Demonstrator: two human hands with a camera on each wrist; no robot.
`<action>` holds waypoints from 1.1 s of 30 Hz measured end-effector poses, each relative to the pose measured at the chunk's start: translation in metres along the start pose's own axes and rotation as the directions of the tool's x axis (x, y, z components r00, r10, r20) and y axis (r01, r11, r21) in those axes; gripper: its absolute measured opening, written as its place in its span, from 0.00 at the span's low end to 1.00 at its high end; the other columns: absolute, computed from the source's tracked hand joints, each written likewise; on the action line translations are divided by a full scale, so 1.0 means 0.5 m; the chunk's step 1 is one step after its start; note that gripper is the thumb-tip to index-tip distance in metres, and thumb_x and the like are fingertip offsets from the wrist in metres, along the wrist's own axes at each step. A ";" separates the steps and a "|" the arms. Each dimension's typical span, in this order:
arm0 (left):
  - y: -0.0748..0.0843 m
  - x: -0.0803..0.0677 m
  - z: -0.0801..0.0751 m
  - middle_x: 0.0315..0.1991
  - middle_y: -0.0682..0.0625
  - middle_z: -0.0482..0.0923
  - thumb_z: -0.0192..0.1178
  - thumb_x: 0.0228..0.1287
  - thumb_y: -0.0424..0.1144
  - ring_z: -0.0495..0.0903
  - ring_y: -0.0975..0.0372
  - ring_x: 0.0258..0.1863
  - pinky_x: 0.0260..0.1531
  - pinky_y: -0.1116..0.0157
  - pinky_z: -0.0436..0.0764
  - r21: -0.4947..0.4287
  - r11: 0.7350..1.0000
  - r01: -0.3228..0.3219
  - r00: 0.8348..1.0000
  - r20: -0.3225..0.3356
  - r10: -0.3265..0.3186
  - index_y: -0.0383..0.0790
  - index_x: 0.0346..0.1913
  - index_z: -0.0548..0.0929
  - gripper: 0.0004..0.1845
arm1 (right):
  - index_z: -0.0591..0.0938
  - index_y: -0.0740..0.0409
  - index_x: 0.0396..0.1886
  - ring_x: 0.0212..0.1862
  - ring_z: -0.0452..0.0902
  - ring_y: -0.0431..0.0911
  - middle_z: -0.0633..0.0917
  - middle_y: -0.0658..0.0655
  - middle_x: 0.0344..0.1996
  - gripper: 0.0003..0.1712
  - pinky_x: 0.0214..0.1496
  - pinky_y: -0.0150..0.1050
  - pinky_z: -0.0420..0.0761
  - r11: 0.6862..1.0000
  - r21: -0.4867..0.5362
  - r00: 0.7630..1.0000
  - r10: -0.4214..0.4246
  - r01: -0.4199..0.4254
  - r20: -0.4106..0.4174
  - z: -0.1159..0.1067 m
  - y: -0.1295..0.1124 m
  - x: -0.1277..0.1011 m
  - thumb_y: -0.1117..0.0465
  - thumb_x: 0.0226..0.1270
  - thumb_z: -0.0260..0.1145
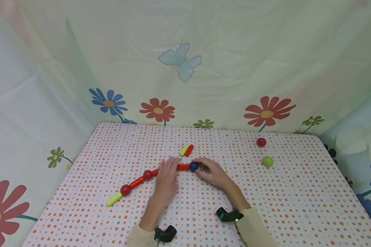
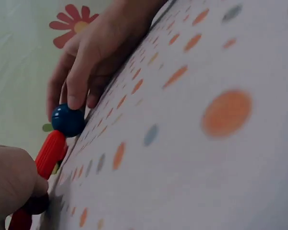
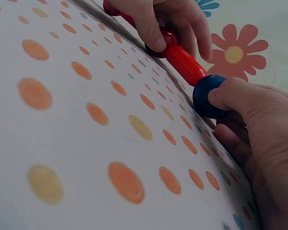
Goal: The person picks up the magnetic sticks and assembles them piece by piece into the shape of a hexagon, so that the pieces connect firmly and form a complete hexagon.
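A chain of balls and rods lies across the table. From its left end run a yellow-green rod [image 1: 113,199], a red ball [image 1: 125,189], a red rod [image 1: 137,182], another red ball [image 1: 147,175] and more red pieces. My right hand [image 1: 214,174] pinches the blue ball [image 1: 193,167] at the right end, thumb and fingers on either side. A red rod [image 3: 185,64] joins the blue ball to a dark red ball [image 3: 170,36]. My left hand [image 1: 167,178] grips that dark red ball, which it covers in the head view.
Just beyond the hands lie a loose yellow-green rod [image 1: 183,150] and a loose red rod [image 1: 189,151], side by side. Farther right are a loose red ball [image 1: 261,142] and a green ball [image 1: 267,161]. A flowered curtain [image 1: 222,85] hangs behind the dotted table [image 1: 296,192].
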State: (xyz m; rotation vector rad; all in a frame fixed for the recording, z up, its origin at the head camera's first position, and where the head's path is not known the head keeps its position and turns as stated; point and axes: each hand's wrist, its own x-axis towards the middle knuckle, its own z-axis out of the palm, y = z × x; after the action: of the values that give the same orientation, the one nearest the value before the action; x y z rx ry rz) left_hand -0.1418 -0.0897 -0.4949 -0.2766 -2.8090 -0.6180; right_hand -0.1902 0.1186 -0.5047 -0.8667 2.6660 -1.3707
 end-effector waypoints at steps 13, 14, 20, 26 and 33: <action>-0.049 0.002 -0.112 0.52 0.45 0.79 0.68 0.59 0.44 0.75 0.51 0.51 0.54 0.48 0.74 0.066 0.969 0.240 0.963 0.107 -0.246 0.46 0.54 0.83 0.20 | 0.79 0.54 0.57 0.39 0.80 0.38 0.84 0.56 0.48 0.22 0.43 0.31 0.81 1.000 0.027 0.999 0.010 -0.009 -0.033 0.000 0.000 0.001 0.65 0.62 0.68; -0.050 0.002 -0.114 0.49 0.45 0.80 0.68 0.59 0.45 0.75 0.51 0.47 0.49 0.50 0.76 0.068 0.966 0.250 0.961 0.109 -0.256 0.46 0.53 0.83 0.19 | 0.79 0.54 0.57 0.39 0.80 0.38 0.84 0.56 0.48 0.23 0.43 0.31 0.81 1.000 0.030 0.999 0.008 -0.007 -0.035 0.000 0.000 0.001 0.65 0.62 0.68; -0.051 0.000 -0.106 0.38 0.47 0.80 0.68 0.59 0.47 0.74 0.56 0.35 0.30 0.62 0.74 0.074 0.961 0.268 0.958 0.082 -0.274 0.46 0.51 0.85 0.18 | 0.79 0.55 0.58 0.41 0.81 0.42 0.84 0.58 0.51 0.23 0.45 0.34 0.82 0.998 0.059 0.999 0.008 -0.006 -0.035 -0.001 0.000 0.002 0.67 0.62 0.67; -0.056 -0.002 -0.095 0.44 0.45 0.80 0.67 0.60 0.47 0.74 0.54 0.42 0.37 0.57 0.77 0.078 0.957 0.278 0.957 0.059 -0.283 0.47 0.56 0.83 0.21 | 0.79 0.56 0.57 0.41 0.81 0.42 0.83 0.59 0.51 0.22 0.44 0.32 0.82 0.998 0.063 0.999 0.013 -0.011 -0.036 0.000 0.001 0.002 0.66 0.63 0.67; -0.058 -0.012 -0.157 0.47 0.35 0.75 0.67 0.59 0.42 0.72 0.44 0.49 0.46 0.45 0.75 0.187 0.904 0.385 0.885 0.201 -0.419 0.34 0.53 0.79 0.22 | 0.79 0.56 0.57 0.40 0.81 0.41 0.83 0.60 0.51 0.22 0.44 0.32 0.83 0.998 0.057 0.999 -0.007 0.009 -0.047 0.003 0.005 0.001 0.66 0.62 0.67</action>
State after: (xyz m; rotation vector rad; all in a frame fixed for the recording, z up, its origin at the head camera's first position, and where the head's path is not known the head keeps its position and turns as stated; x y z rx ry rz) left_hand -0.1271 -0.1503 -0.4388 0.2948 -3.1512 -0.4862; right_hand -0.1914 0.1186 -0.5073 -0.8513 2.6450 -1.4794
